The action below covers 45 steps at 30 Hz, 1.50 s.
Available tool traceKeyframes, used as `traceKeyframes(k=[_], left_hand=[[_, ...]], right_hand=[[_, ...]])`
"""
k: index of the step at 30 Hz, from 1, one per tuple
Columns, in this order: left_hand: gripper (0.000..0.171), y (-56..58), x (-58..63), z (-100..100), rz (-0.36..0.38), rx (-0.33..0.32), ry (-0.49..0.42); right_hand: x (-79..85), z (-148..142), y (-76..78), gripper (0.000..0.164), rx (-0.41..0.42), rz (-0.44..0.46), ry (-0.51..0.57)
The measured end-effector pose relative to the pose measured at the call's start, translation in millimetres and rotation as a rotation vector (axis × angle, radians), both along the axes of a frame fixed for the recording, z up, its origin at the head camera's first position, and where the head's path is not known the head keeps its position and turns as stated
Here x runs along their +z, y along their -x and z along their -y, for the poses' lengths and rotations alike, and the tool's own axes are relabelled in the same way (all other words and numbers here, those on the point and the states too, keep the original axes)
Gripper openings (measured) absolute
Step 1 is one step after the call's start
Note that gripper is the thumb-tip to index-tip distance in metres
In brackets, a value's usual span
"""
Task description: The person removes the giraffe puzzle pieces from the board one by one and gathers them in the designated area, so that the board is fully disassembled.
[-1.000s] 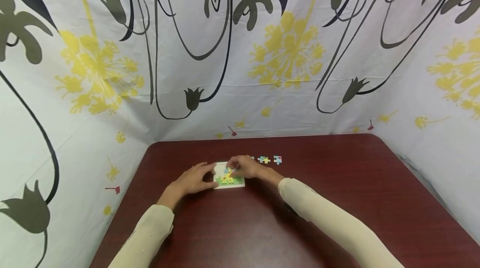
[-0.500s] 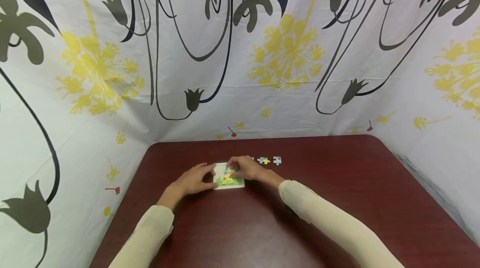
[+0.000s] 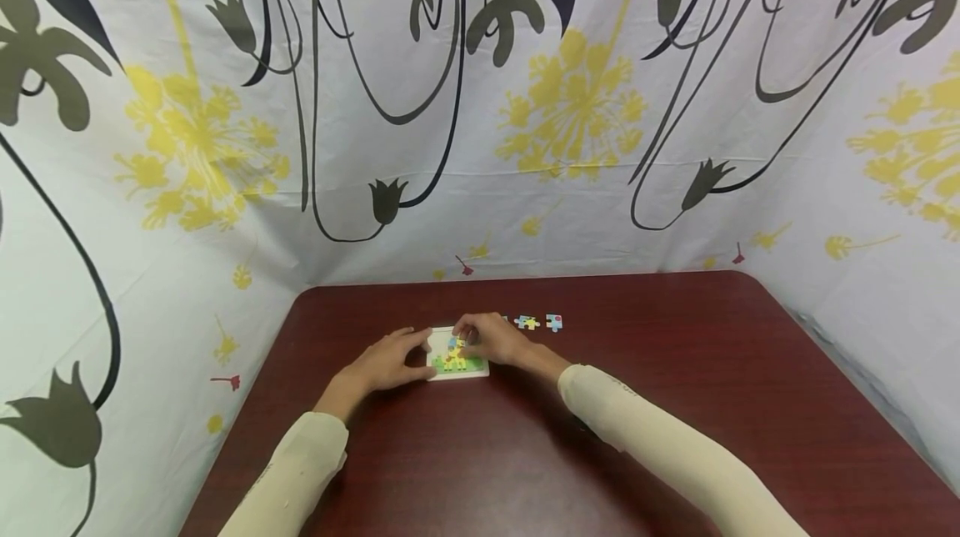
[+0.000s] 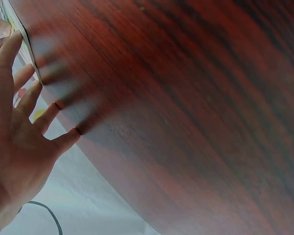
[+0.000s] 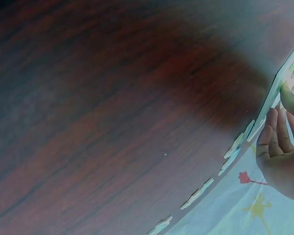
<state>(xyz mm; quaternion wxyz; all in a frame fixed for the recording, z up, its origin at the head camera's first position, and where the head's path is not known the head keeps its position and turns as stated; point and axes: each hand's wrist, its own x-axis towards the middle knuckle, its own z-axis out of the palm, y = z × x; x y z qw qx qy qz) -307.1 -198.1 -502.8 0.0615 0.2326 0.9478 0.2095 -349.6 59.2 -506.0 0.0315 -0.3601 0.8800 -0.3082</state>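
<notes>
A small jigsaw puzzle tray (image 3: 459, 378) with a white rim lies on the table; yellow giraffe-like shapes over a green strip show inside it. At its left edge rests my left hand (image 3: 386, 359), fingers spread and fairly straight, thumb near the lower corner. My right hand (image 3: 491, 335) reaches over the tray's right side with curled fingers and pinches a blue and yellow puzzle piece (image 3: 453, 343) against the picture, partly hidden by the fingers. In the right wrist view the right thumb (image 5: 291, 100) meets the tray's surface.
Behind the right hand, loose puzzle pieces lie in a row: one yellow and blue piece (image 3: 527, 323), one blue piece with a red spot (image 3: 554, 323), and another partly covered by the hand. The dark red table (image 3: 465, 454) meets a patterned cloth (image 3: 480, 220) at the back.
Both hands stay in nearly the same place at the tray. The head view shifts very slightly.
</notes>
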Motion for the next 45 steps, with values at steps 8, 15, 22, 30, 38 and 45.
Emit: traceKeyframes(k=[8,15,22,30,38,45], left_hand=[[0.075,0.3,-0.7,-1,0.006,-0.007,-0.009],[0.076,1.1,-0.9,-1,0.002,-0.003,-0.008],[0.075,1.2,-1.4,-2,0.004,0.001,0.000],[0.071,1.7,-1.1,-2,-0.002,0.024,0.007],[0.071,1.6,-2.1,-1,-0.011,0.016,0.008],[0.069,1.9,-2.5,0,-0.013,0.009,0.003]], right_hand=[[-0.6,-2,-1.1,0.030,0.020,-0.010,0.049],[-0.2,-5,-1.7,0.024,0.049,-0.006,0.144],[-0.8,-10,-0.4,0.023,0.029,0.036,0.213],[5.3,-25,1.3,0.024,0.022,0.019,0.253],[12.5,-54,0.7,0.024,-0.016,0.050,0.249],[15.1,-78,1.4,0.024,-0.081,0.026,0.212]])
